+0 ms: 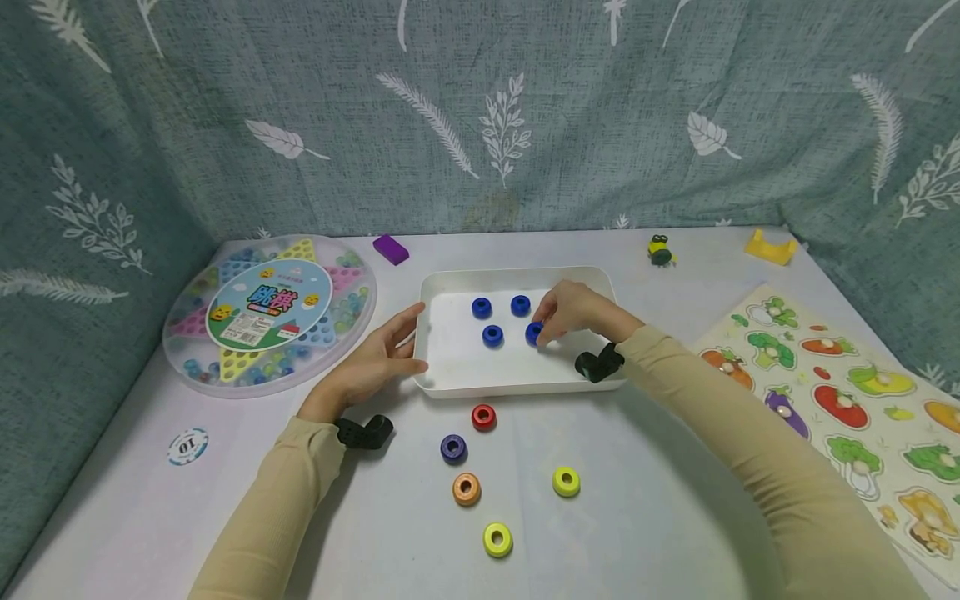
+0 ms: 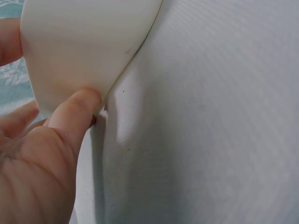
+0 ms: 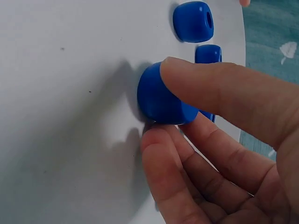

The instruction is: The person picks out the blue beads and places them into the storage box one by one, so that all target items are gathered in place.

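Note:
In the head view, a white tray (image 1: 517,385) lies before me with three blue beads (image 1: 482,307) (image 1: 521,305) (image 1: 492,336) in it, each with a hole. My right hand (image 1: 570,310) pinches a fourth, barrel-shaped blue bead (image 3: 161,100) between thumb and fingers, low over the tray's floor on the right of the others. At the tray's left end rests my left hand (image 1: 375,360), its fingers and thumb spread along the outer wall. The left wrist view shows that thumb (image 2: 74,112) pressed against the white wall (image 2: 88,42).
Nearer me lie a red bead (image 1: 483,417), a purple bead (image 1: 453,449), an orange bead (image 1: 467,489) and two yellow beads (image 1: 566,482) (image 1: 497,540). A round marble game (image 1: 270,304) stands left, a vegetable puzzle board (image 1: 810,375) right. Behind are a purple block (image 1: 391,249) and a yellow piece (image 1: 771,247).

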Tool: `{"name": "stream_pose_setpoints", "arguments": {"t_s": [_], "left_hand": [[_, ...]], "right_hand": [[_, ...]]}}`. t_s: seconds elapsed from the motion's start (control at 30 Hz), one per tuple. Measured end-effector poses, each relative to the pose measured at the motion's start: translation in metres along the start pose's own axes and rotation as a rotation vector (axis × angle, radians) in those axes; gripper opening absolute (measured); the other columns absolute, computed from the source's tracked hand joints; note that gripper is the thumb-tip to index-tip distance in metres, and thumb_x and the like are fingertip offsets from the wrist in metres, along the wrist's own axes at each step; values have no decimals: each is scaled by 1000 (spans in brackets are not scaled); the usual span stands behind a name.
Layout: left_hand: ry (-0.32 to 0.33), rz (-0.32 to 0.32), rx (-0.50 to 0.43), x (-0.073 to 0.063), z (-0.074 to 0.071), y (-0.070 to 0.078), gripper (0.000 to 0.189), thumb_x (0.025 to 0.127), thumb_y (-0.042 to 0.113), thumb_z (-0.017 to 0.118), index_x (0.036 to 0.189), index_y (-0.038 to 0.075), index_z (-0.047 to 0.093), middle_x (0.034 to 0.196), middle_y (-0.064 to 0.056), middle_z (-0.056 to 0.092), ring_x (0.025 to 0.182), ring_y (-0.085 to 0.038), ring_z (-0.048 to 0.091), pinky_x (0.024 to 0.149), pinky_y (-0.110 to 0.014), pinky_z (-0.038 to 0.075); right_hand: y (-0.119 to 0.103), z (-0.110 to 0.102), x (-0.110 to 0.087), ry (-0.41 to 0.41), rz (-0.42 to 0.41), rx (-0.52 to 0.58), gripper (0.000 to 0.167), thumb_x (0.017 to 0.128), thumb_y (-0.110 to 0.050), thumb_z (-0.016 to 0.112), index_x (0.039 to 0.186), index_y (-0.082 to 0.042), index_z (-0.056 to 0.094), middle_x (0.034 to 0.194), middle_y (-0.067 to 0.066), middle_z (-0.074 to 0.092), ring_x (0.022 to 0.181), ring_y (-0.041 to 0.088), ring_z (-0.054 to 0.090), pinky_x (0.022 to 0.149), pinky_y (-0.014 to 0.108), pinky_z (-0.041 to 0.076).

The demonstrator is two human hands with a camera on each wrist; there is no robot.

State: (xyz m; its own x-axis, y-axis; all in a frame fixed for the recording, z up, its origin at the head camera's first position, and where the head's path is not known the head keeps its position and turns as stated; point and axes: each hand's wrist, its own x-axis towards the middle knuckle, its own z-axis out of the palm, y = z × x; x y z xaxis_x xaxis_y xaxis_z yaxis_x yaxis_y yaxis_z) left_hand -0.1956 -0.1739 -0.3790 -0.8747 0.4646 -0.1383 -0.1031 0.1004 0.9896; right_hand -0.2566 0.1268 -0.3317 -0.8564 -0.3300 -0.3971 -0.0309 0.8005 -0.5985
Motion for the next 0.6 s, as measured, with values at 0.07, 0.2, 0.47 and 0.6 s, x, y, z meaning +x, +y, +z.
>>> {"name": "stream_pose_setpoints", "arguments": {"t_s": [0.07, 0.2, 0.47, 0.6], "left_hand": [[0, 0, 1, 0, 0, 0, 92, 81, -12, 59, 153, 11, 5, 157, -13, 2, 141, -32, 12, 112, -42, 21], [2, -4, 11, 0, -1, 1, 92, 81, -12, 59, 153, 11, 5, 157, -14, 2, 141, -32, 12, 112, -42, 21], [-6, 2, 2, 1, -1, -1, 92, 81, -12, 59, 153, 9, 4, 157, -14, 2, 141, -32, 13, 112, -42, 22], [-3, -8, 18, -1, -3, -2, 92, 83, -10, 60, 153, 12, 5, 157, -13, 3, 141, -32, 12, 112, -42, 21]], "right_hand": [[0, 1, 0, 2, -3, 3, 30, 71, -7, 81, 98, -1, 71, 78, 2, 65, 64, 11, 55, 59, 22, 45], [0, 3, 1, 9, -15, -7, 30, 71, -7, 81, 97, 0, 70, 80, 4, 65, 65, 12, 55, 58, 22, 45], [1, 1, 0, -7, -15, -43, 35, 73, -15, 81, 103, -3, 69, 88, 5, 67, 71, 14, 58, 64, 25, 47], [4, -13, -11, 9, -46, 52, 39, 80, -20, 75, 114, -3, 66, 97, 8, 66, 85, 22, 60, 79, 35, 50]]}}
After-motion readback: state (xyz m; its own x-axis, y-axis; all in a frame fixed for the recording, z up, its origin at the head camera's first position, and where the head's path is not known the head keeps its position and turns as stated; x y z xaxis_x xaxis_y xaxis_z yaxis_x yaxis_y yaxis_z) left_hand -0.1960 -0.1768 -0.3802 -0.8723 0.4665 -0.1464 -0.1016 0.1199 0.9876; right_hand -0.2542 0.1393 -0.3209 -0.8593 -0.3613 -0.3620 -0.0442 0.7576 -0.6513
